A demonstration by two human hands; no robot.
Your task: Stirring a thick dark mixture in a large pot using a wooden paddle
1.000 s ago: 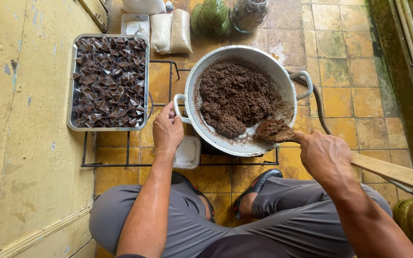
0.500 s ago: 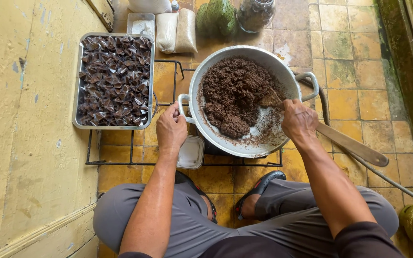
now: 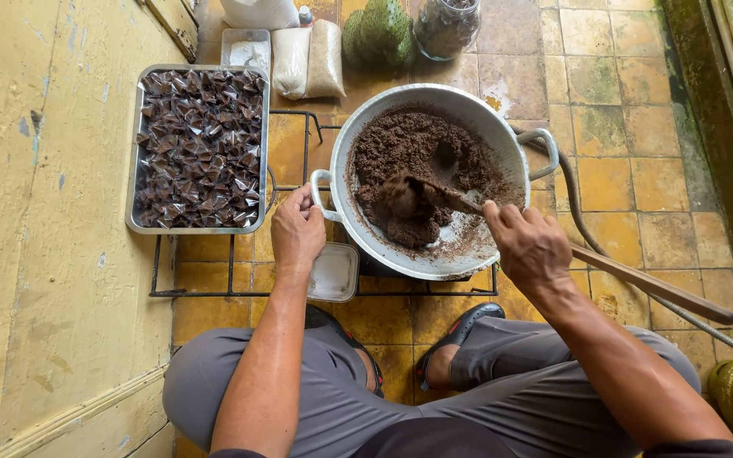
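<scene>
The left hand (image 3: 297,231) is closed around the left handle of a large metal pot (image 3: 502,136), fingers curled over the loop, thumb toward the rim. The right hand (image 3: 533,248) is wrapped tight around the shaft of a long wooden paddle (image 3: 655,287); the shaft runs out past the wrist toward the right, low over the tiles, while its blade end reaches into the pot, coated with a lump of brown mix and tilted up off the bottom.

The pot stands on a black wire rack (image 3: 159,270) laid on the yellow tiled floor (image 3: 612,178), filling the rack's right half. Inside it lies a crumbly dark brown mass (image 3: 422,148), heaped toward the far and left sides; the near right part of the pot's bottom shows bare, smeared metal. A second handle sticks out at the pot's right side.

On the rack's left half sits a rectangular metal tray (image 3: 136,170), packed with small dark sweets in clear twisted wrappers (image 3: 199,148). At the near edge of the rack, just beside the left wrist and partly under the pot, is a small square plastic tub (image 3: 334,273) with something pale in it.

Beyond the rack's far edge lie two clear bags of pale grains (image 3: 307,59), a small tub, a bumpy green fruit (image 3: 377,34) and a glass jar (image 3: 446,27). The person's grey-trousered knees (image 3: 502,373) and dark sandals frame the near side. A yellow wall (image 3: 44,254) runs along the left.
</scene>
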